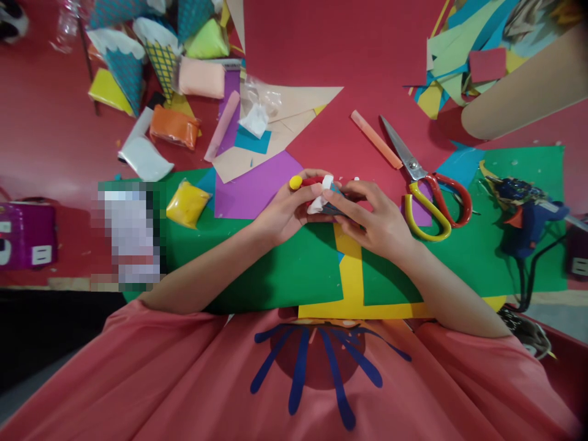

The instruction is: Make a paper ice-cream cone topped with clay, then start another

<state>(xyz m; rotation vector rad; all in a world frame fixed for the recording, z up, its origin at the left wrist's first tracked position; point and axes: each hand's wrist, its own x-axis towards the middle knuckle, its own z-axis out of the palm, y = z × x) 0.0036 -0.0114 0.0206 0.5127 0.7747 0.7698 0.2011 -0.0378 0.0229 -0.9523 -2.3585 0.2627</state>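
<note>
Above the green sheet, my left hand and my right hand meet with fingers closed around a small blue-and-white craft piece. White material shows between the thumbs and fingertips, but the fingers cover much of the piece. A red stick-like part with a yellow ball at its end juts out by my left hand; whether it is joined to the piece I cannot tell. Scissors with one red and one yellow handle lie open just right of my right hand.
Blue and yellow patterned cones with white tops lie upper left, near packets of coloured clay. An orange stick lies by the scissors. A blue glue gun is at right, below a large cardboard tube and paper scraps.
</note>
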